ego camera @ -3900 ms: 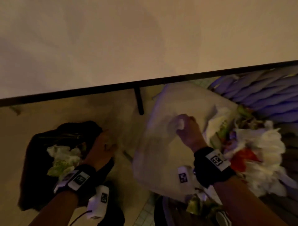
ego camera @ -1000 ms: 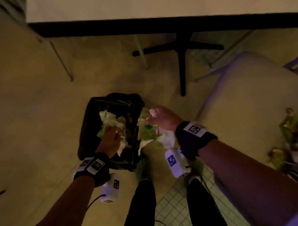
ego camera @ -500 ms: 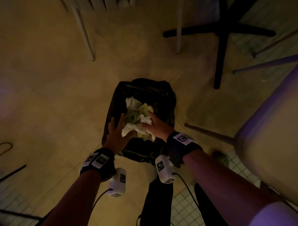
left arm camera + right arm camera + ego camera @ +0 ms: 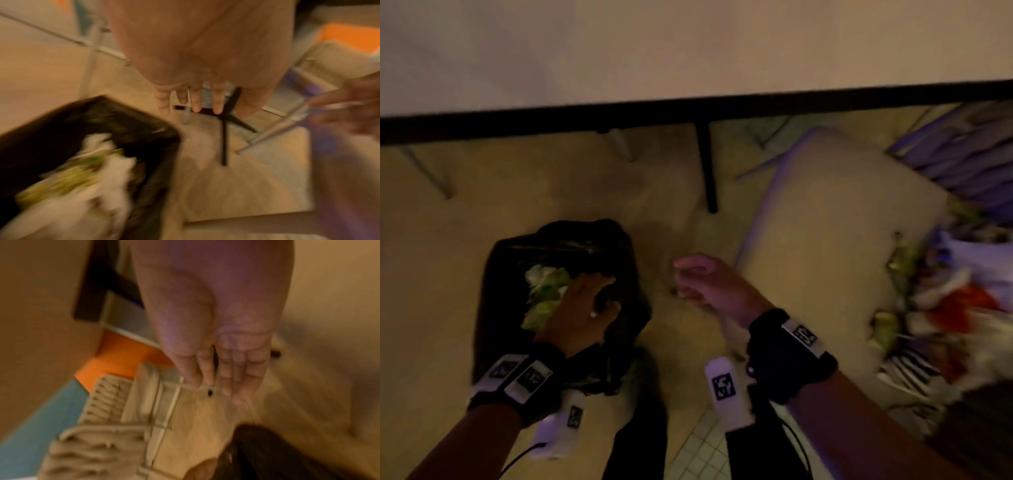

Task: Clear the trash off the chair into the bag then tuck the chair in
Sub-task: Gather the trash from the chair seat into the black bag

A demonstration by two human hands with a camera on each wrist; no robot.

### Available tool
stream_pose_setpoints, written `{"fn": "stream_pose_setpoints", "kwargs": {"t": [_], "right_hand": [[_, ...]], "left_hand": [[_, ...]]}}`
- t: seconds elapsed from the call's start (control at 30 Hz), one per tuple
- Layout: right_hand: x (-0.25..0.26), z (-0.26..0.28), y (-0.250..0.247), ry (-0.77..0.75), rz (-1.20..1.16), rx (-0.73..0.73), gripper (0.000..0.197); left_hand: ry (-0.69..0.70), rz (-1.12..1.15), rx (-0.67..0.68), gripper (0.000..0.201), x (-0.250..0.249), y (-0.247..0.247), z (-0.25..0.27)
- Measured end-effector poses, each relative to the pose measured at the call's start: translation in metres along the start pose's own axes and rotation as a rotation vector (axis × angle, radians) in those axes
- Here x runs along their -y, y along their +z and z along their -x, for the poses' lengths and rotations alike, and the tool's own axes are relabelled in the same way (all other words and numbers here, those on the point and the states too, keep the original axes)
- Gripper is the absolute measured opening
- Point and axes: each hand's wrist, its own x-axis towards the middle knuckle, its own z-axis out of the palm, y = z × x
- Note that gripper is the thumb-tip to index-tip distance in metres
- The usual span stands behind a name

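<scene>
The left hand hovered over the black plastic trash bag on the floor, fingers released and empty. White and green crumpled trash lay inside it. At three o'clock the right hand hung empty, fingers relaxed. More crumpled trash covered the beige chair seat further right.
</scene>
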Motion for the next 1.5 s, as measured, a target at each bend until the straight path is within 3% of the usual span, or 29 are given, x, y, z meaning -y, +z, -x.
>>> {"fn": "stream_pose_setpoints", "kwargs": {"t": [0.1, 0.23, 0.3, 0.37, 0.43, 0.53, 0.6, 0.67, 0.73, 0.83, 0.93, 0.97, 1.03, 1.07, 1.13, 1.2, 1.37, 1.43, 1.5], "right_hand": [[0.006, 0.058, -0.101, -0.195, 0.111, -0.318, 0.023], [-0.016, 0.125, -0.221, -0.308, 0.47, -0.93, 0.028], [-0.033, 0.15, -0.269, -0.176, 0.589, -1.135, 0.043], [-0.053, 0.167, -0.304, -0.003, 0.61, -1.212, 0.061], [-0.074, 0.173, -0.329, 0.049, 0.683, -1.259, 0.075], [-0.1, 0.165, -0.358, 0.111, 0.68, -1.142, 0.073], [-0.108, 0.161, -0.372, 0.088, 0.568, -1.018, 0.055], [-0.108, 0.163, -0.377, 0.031, 0.538, -1.001, 0.033], [-0.105, 0.171, -0.378, -0.036, 0.48, -1.006, 0.027], [-0.092, 0.184, -0.362, -0.137, 0.418, -0.978, 0.029], [-0.078, 0.185, -0.336, -0.242, 0.298, -0.837, 0.022], [-0.074, 0.183, -0.325, -0.272, 0.253, -0.747, 0.019], [-0.064, 0.179, -0.307, -0.327, 0.266, -0.612, 0.021], [-0.062, 0.177, -0.3, -0.369, 0.27, -0.575, 0.023], [-0.053, 0.177, -0.295, -0.442, 0.226, -0.505, 0.025], [-0.049, 0.175, -0.295, -0.495, 0.176, -0.444, 0.029], [-0.068, 0.164, -0.294, -0.378, 0.289, -0.606, 0.025], [-0.074, 0.163, -0.283, -0.336, 0.496, -0.454, 0.029], [-0.084, 0.159, -0.267, -0.223, 0.799, -0.204, 0.048]], "left_hand": [[0.149, -0.099, 0.001, 0.051, -0.077, 0.026, -0.016], [0.462, -0.213, -0.008, 0.057, -0.168, 0.077, -0.034], [0.548, -0.229, 0.012, 0.051, -0.21, 0.108, -0.041], [0.632, -0.251, 0.02, 0.05, -0.249, 0.142, -0.045], [0.65, -0.255, 0.062, 0.053, -0.286, 0.172, -0.042], [0.666, -0.246, 0.129, 0.054, -0.326, 0.208, -0.037], [0.675, -0.248, 0.166, 0.052, -0.345, 0.228, -0.032], [0.675, -0.216, 0.21, 0.055, -0.359, 0.242, -0.026], [0.677, -0.152, 0.243, 0.061, -0.373, 0.252, -0.018], [0.692, 0.014, 0.263, 0.086, -0.388, 0.26, -0.013], [0.544, 0.306, 0.399, 0.109, -0.405, 0.264, -0.007], [0.459, 0.447, 0.433, 0.102, -0.41, 0.262, -0.004], [0.313, 0.49, 0.463, 0.064, -0.419, 0.255, 0.002], [0.229, 0.454, 0.409, 0.048, -0.419, 0.252, 0.001], [0.259, 0.455, 0.334, 0.025, -0.416, 0.244, -0.001], [0.24, 0.518, 0.262, 0.022, -0.407, 0.233, -0.006], [0.27, 0.48, -0.043, 0.008, -0.365, 0.212, -0.034], [0.237, 0.482, -0.154, 0.012, -0.353, 0.203, -0.04], [0.193, 0.528, -0.237, 0.014, -0.343, 0.193, -0.043]]}}
